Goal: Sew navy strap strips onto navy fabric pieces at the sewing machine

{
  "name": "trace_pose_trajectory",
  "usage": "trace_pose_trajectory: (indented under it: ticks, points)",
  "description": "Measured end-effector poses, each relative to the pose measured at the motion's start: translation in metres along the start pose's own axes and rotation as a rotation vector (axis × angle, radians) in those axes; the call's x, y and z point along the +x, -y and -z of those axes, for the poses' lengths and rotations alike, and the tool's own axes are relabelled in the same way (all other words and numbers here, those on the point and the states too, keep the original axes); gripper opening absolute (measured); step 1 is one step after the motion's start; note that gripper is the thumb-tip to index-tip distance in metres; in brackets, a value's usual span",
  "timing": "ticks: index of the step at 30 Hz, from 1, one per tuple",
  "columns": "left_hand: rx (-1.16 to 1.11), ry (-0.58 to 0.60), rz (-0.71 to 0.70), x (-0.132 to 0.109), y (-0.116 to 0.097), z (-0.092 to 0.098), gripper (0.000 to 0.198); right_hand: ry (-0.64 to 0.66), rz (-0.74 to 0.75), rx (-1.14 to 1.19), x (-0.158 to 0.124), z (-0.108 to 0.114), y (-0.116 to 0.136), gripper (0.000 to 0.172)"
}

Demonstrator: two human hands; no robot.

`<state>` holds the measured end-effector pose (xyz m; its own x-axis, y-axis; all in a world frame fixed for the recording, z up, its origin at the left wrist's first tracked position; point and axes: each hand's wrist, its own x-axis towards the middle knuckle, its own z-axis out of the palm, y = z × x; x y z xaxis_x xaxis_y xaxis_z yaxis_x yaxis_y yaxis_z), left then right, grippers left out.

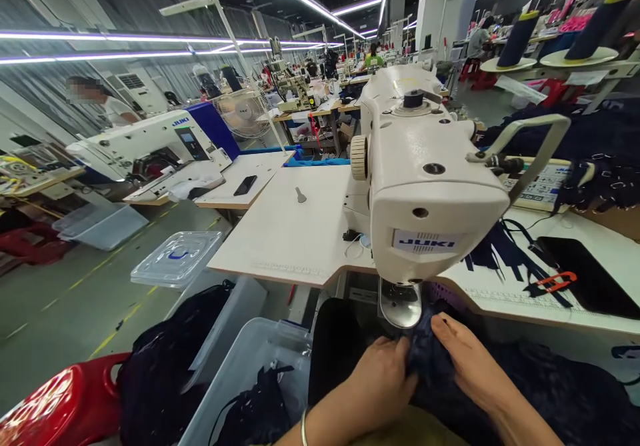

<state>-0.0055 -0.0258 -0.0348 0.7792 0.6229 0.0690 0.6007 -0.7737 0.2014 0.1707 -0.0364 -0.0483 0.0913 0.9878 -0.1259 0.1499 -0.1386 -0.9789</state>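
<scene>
Dark navy fabric [425,349] is bunched between my two hands, just below the head of a white JUKI sewing machine [435,199]. My left hand [383,373] is closed on the fabric's left side, fingers curled in. From the right, my right hand [463,353] grips the same cloth with its thumb on top. A shiny rounded metal plate [401,305] at the machine's end sits right above the fabric. More of the navy cloth [560,379] spreads over my lap to the right.
Orange-handled thread snips [553,283], navy straps [495,253] and a black phone [590,273] lie on the right of the white table [285,233]. A clear bin [270,339] with navy pieces stands at lower left, beside a red stool [60,399]. Behind is another JUKI machine [155,143].
</scene>
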Motion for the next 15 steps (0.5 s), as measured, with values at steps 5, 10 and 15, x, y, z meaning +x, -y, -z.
trace_pose_trajectory:
  ticks: [5, 10, 15]
  points:
    - [0.016, 0.070, -0.131, -0.004, -0.007, -0.011, 0.013, -0.230, 0.332, -0.526, -0.003, -0.013, -0.018, 0.057]
    - [-0.112, -0.009, 0.057, -0.005, 0.001, 0.003, 0.053, -0.066, 0.474, -0.860, -0.004, -0.007, -0.013, 0.047]
    - [-0.735, -0.045, -0.030, -0.007, 0.024, 0.042, 0.070, 0.472, 0.456, -0.684, -0.017, -0.001, 0.039, 0.022]
